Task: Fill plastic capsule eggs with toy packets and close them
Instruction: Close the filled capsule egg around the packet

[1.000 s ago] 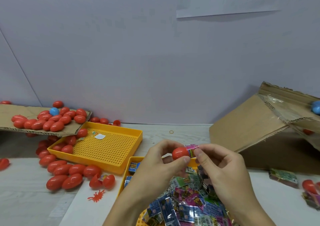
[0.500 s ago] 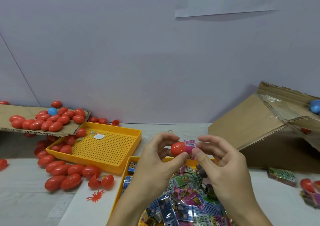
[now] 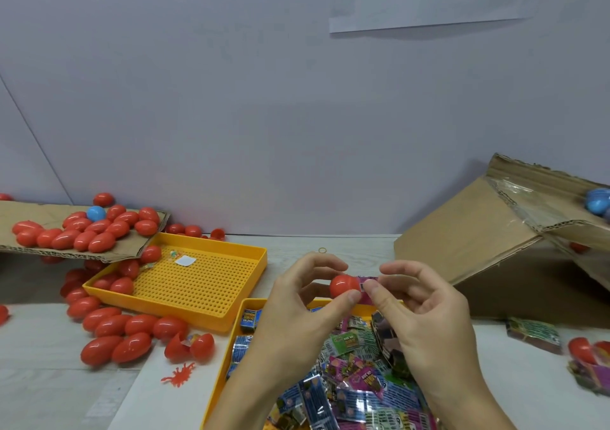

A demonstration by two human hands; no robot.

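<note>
My left hand (image 3: 297,307) pinches a red capsule egg half (image 3: 344,286) between thumb and fingers, held up above the table. A pink toy packet (image 3: 367,285) sticks out of the half's open right side, and my right hand (image 3: 419,310) pinches that packet with thumb and forefinger. Below both hands sits a yellow tray (image 3: 220,373) heaped with colourful toy packets (image 3: 356,376). An open red egg (image 3: 189,347) with a packet inside lies left of that tray.
A second yellow perforated tray (image 3: 198,284) lies to the left with red eggs (image 3: 125,327) spilled around it. More red eggs and a blue one (image 3: 95,213) rest on a cardboard sheet (image 3: 132,248). A tilted cardboard box (image 3: 488,251) stands at right. Loose packets (image 3: 531,330) lie nearby.
Both hands have lifted the egg half and packet a little higher above the tray. The packet now sits deeper in the red half.
</note>
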